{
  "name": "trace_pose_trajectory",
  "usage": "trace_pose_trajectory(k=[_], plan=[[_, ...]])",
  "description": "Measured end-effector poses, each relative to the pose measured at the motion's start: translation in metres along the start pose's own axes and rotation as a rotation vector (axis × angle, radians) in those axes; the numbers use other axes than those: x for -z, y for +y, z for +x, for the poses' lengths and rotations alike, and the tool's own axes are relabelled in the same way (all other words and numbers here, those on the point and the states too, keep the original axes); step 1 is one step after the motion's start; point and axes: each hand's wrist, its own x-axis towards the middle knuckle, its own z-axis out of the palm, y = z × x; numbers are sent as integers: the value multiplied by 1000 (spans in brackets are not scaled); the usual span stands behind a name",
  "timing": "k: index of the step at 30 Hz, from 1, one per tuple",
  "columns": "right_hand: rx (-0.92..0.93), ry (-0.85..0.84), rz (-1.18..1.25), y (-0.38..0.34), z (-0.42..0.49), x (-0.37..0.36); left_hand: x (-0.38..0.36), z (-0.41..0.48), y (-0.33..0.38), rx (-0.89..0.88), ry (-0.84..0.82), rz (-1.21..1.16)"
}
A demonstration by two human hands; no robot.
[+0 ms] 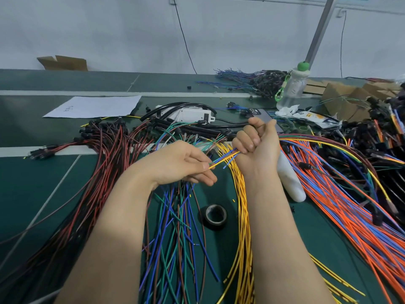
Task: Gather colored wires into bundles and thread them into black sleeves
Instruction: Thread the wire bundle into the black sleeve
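Coloured wires (225,157), thin bundle, held above the bench (32,194): probably light, limp and slippery; right hand (255,145) in a closed grip round them, left hand (186,165) pinching the loose tips, best held near those ends.

Illegible writing on paper (98,106) (too small)

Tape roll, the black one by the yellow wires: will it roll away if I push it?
Probably not: the tape roll lies flat, hole up, so it would likely slide. Stood on edge, it could roll. Its hollow middle suggests it's light.
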Motion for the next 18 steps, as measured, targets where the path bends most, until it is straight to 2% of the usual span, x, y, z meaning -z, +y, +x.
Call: trace_pose_trajectory(k=[3,5,7,10,14,18], plan=[[-5,8,57,-1,0,1,-1,-1,0,12,-1,-6],[-8,5,87,-1,0,1,-2,2,-2,23,91,-51],[-4,4,90,-1,0,-1,-4,6,-2,45,184,-219],[15,2,65,1,0,-4,-13,13,1,68,198,-530],[24,13,58,2,-1,-7,-31,28,8,27,391,-808],[-5,17,49,8,-2,-10,-38,34,13,-7,472,-1065]])
